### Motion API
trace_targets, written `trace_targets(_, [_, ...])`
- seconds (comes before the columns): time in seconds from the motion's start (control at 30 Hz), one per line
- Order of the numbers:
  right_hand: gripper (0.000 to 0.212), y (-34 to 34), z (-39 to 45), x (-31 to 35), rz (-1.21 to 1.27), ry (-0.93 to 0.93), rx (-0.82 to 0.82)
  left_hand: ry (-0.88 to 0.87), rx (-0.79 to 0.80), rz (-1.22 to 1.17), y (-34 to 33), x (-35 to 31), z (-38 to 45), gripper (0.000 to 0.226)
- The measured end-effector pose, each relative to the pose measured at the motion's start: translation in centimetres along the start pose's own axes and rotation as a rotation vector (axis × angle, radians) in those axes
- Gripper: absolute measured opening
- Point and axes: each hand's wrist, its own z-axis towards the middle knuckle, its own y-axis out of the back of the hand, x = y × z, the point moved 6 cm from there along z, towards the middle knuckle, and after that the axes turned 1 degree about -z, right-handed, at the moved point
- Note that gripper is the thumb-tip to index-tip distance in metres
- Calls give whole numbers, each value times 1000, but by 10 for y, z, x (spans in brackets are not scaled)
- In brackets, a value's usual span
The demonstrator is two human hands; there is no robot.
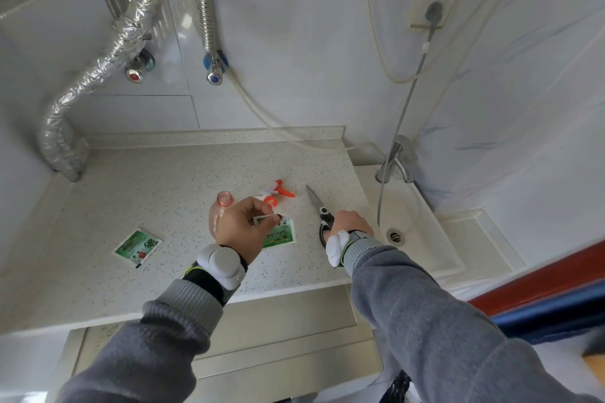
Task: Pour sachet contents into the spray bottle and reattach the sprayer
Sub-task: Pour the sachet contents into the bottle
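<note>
Head: left hand (pixel 241 228) pinches sachet (pixel 281 234) (green); right hand (pixel 350 222) grips scissors (pixel 319 206).

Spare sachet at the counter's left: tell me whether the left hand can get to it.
Probably yes: the spare sachet lies alone on the counter, nothing between, but the left hand is pinching the other sachet.

2 sachets (pixel 138 248) (pixel 280 234), 1 bottle (pixel 218 211), 1 sprayer (pixel 274 196), 1 scissors (pixel 322 216).

scissors (pixel 322 217) handles hidden under right hand (pixel 348 222)
</note>
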Motion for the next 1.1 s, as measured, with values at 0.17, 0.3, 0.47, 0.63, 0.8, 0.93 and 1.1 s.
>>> trace_targets(0.17, [28,12,-8,8,-12,2,-10,-5,-13,-22,11,-2,-1,14])
trace_targets(0.3, [38,53,-23,44,33,135,-136,-39,-50,-42,31,-10,0,16])
trace_targets(0.47, [34,108,-69,125,183,561,-211,-69,-63,-107,59,-23,3,12])
trace_targets(0.63, [17,131,-126,189,322,873,-156,-141,-76,-109,85,-35,5,13])
trace_targets(0.8, [12,132,-138,224,142,928,-143,-125,-111,-66,109,-31,11,18])
trace_targets(0.93, [24,128,-141,242,102,956,-128,-134,-143,-17,119,-28,14,19])
trace_targets(1.1, [25,123,-141,257,15,942,-95,-135,-195,-55,124,-20,19,25])
